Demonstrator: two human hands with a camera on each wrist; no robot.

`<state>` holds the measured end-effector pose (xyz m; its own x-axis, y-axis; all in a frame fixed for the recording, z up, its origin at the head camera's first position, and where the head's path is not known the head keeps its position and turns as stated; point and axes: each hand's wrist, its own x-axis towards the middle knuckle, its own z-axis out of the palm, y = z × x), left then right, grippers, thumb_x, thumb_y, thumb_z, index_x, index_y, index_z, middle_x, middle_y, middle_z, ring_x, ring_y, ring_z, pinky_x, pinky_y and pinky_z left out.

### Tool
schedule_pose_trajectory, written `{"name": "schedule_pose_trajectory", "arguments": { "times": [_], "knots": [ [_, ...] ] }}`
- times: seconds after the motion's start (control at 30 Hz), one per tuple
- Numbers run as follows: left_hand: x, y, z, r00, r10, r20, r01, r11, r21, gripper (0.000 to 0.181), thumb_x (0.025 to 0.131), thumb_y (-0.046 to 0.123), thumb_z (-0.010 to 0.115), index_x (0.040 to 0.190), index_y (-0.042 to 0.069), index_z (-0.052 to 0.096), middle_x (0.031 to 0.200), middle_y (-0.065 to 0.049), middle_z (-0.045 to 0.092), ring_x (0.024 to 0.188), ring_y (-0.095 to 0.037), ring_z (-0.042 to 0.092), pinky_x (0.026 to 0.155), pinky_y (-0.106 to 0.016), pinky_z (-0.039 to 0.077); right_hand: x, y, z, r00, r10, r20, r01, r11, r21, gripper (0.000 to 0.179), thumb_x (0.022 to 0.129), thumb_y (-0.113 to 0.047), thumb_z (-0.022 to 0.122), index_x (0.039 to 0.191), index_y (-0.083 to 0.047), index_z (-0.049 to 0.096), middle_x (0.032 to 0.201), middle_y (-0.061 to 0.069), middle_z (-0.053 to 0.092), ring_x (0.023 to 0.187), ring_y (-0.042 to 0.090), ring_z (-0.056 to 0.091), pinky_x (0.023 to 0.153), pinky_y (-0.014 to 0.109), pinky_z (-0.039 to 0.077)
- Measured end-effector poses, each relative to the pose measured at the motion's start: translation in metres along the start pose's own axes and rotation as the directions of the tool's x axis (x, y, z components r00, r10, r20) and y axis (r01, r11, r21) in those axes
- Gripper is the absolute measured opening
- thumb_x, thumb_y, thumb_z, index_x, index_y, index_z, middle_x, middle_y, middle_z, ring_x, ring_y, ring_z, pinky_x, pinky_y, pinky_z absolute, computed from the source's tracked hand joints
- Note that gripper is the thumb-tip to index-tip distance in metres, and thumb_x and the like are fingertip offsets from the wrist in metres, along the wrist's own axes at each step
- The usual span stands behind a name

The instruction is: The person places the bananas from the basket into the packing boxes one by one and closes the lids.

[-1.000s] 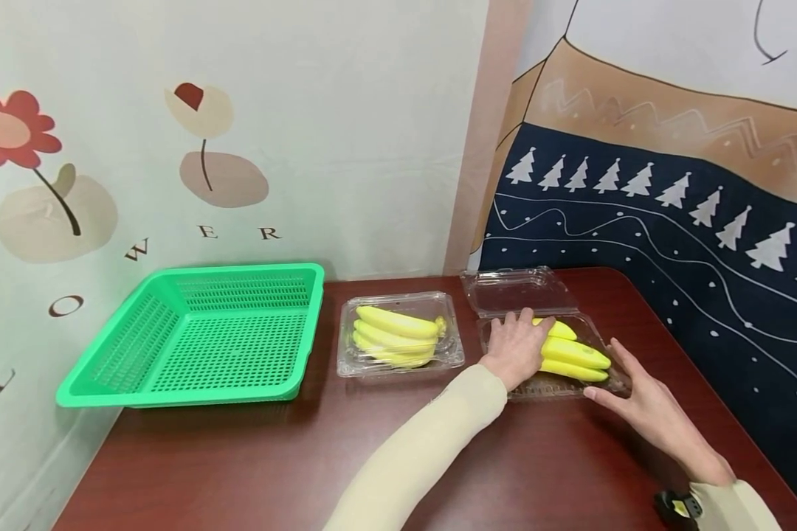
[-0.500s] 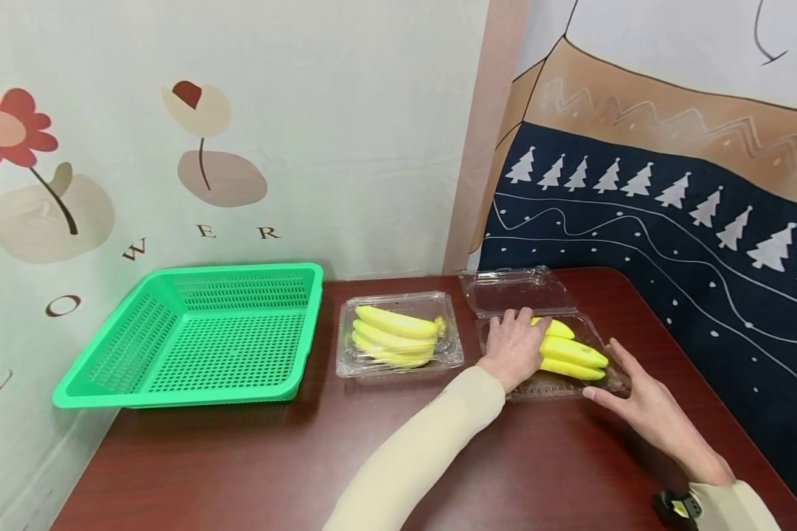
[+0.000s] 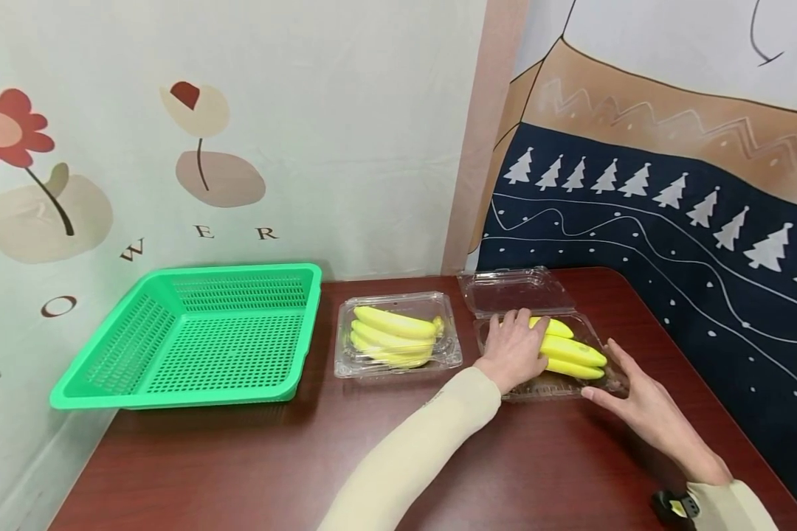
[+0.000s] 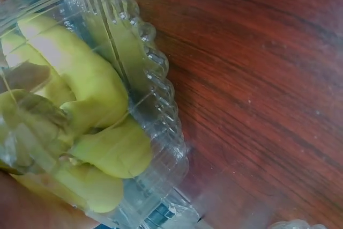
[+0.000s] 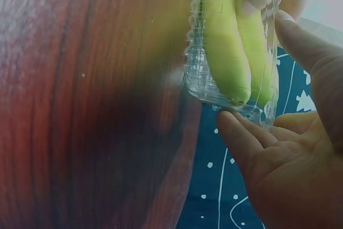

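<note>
At the right of the table lies a clear plastic clamshell (image 3: 541,389), its lid (image 3: 518,293) folded back. Inside it sits a bunch of yellow bananas (image 3: 574,351). My left hand (image 3: 513,348) reaches over the bunch's left end and grips it, fingers on the far side and thumb on the near side. Through clear plastic, the left wrist view shows the bananas (image 4: 80,73) close up. My right hand (image 3: 647,405) holds the clamshell's right end between thumb and fingers; in the right wrist view its fingertips (image 5: 230,122) touch the end wall. The left fingertips are partly hidden.
Left of the hands stands another clear clamshell (image 3: 345,361), closed over a second bunch of bananas (image 3: 395,339). A green plastic basket (image 3: 232,346) sits at the table's left. Printed curtains (image 3: 372,147) hang behind, and the table's right edge lies near my right hand.
My left thumb has come into view against the near side of the bananas. Both hands stay at the clamshell, which has hardly moved; the head view has shifted slightly.
</note>
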<state>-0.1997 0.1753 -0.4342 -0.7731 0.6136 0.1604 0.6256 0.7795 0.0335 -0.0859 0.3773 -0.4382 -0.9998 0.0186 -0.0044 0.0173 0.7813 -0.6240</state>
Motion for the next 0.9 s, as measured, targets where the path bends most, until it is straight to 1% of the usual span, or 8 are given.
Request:
{"name": "schedule_pose_trajectory", "arguments": {
  "times": [0.1, 0.2, 0.33, 0.53, 0.63, 0.73, 0.8, 0.9],
  "knots": [
    [-0.003, -0.002, -0.003, 1.0, 0.001, 0.003, -0.001, 1.0, -0.024, 0.066, 0.093, 0.057, 0.066, 0.152, 0.03, 0.052, 0.139, 0.0, 0.056, 0.133, -0.022, 0.05, 0.11, -0.05, 0.041, 0.0, 0.0, -0.001, 1.0, -0.003, -0.004, 0.003, 1.0, -0.018, 0.109, 0.092, -0.045, 0.078, 0.163, 0.004, 0.011, 0.153, 0.038, 0.039, 0.129, 0.05, 0.056, 0.083, 0.006, 0.043],
    [-0.006, -0.006, -0.008, 1.0, 0.002, 0.003, -0.002, 0.999, -0.052, 0.069, 0.095, 0.062, 0.06, 0.154, 0.029, 0.05, 0.144, 0.0, 0.053, 0.139, -0.024, 0.046, 0.112, -0.052, 0.04, 0.0, 0.0, -0.003, 1.0, -0.003, -0.005, 0.002, 0.999, -0.044, 0.109, 0.093, -0.046, 0.077, 0.163, 0.006, 0.012, 0.154, 0.038, 0.038, 0.128, 0.05, 0.056, 0.092, 0.032, 0.055],
    [-0.011, -0.012, -0.012, 1.0, -0.013, -0.006, 0.012, 0.994, -0.11, 0.072, 0.095, 0.064, 0.057, 0.155, 0.027, 0.048, 0.152, -0.002, 0.048, 0.144, -0.025, 0.041, 0.115, -0.054, 0.037, 0.001, -0.001, -0.008, 1.0, -0.002, 0.002, 0.002, 0.998, -0.064, 0.105, 0.094, -0.046, 0.075, 0.163, 0.006, 0.014, 0.157, 0.036, 0.034, 0.133, 0.051, 0.05, 0.099, 0.061, 0.047],
    [-0.018, -0.022, -0.02, 0.998, -0.048, -0.031, 0.038, 0.967, -0.252, 0.071, 0.096, 0.063, 0.056, 0.155, 0.023, 0.048, 0.157, -0.003, 0.045, 0.147, -0.025, 0.038, 0.118, -0.054, 0.034, 0.006, -0.001, -0.021, 0.998, -0.051, -0.036, 0.048, 0.996, -0.076, 0.088, 0.101, -0.04, 0.067, 0.161, 0.005, 0.022, 0.153, 0.038, 0.039, 0.131, 0.055, 0.049, 0.098, 0.056, 0.051],
    [-0.023, -0.028, -0.023, 0.996, -0.069, -0.053, 0.049, 0.946, -0.32, 0.07, 0.097, 0.06, 0.056, 0.155, 0.02, 0.048, 0.158, -0.003, 0.045, 0.147, -0.024, 0.038, 0.118, -0.051, 0.035, 0.012, 0.0, -0.03, 0.996, -0.068, -0.055, 0.065, 0.997, -0.052, 0.079, 0.105, -0.037, 0.061, 0.161, 0.004, 0.025, 0.149, 0.04, 0.042, 0.129, 0.057, 0.051, 0.09, 0.031, 0.057],
    [-0.027, -0.033, -0.024, 0.991, -0.108, -0.079, 0.067, 0.912, -0.406, 0.068, 0.097, 0.055, 0.057, 0.154, 0.018, 0.049, 0.158, -0.005, 0.044, 0.145, -0.024, 0.041, 0.118, -0.047, 0.037, 0.02, 0.001, -0.037, 0.996, -0.067, -0.058, 0.066, 0.998, -0.01, 0.07, 0.108, -0.035, 0.055, 0.161, 0.004, 0.027, 0.151, 0.039, 0.04, 0.131, 0.058, 0.048, 0.083, 0.005, 0.043],
    [-0.029, -0.035, -0.024, 0.986, -0.144, -0.087, 0.086, 0.875, -0.477, 0.067, 0.097, 0.052, 0.058, 0.154, 0.016, 0.049, 0.158, -0.006, 0.043, 0.144, -0.024, 0.042, 0.117, -0.045, 0.038, 0.026, 0.002, -0.041, 0.997, -0.059, -0.043, 0.061, 0.998, 0.031, 0.067, 0.11, -0.035, 0.049, 0.161, 0.003, 0.028, 0.154, 0.038, 0.038, 0.133, 0.058, 0.045, 0.093, 0.014, 0.047],
    [-0.033, -0.035, -0.022, 0.977, -0.199, -0.077, 0.117, 0.801, -0.587, 0.068, 0.097, 0.049, 0.059, 0.154, 0.015, 0.048, 0.16, -0.007, 0.039, 0.145, -0.025, 0.04, 0.116, -0.044, 0.039, 0.035, 0.003, -0.045, 0.999, -0.039, -0.014, 0.04, 0.997, 0.068, 0.066, 0.112, -0.039, 0.042, 0.161, 0.003, 0.028, 0.157, 0.036, 0.035, 0.135, 0.056, 0.042, 0.106, 0.048, 0.049]
  ]
}}
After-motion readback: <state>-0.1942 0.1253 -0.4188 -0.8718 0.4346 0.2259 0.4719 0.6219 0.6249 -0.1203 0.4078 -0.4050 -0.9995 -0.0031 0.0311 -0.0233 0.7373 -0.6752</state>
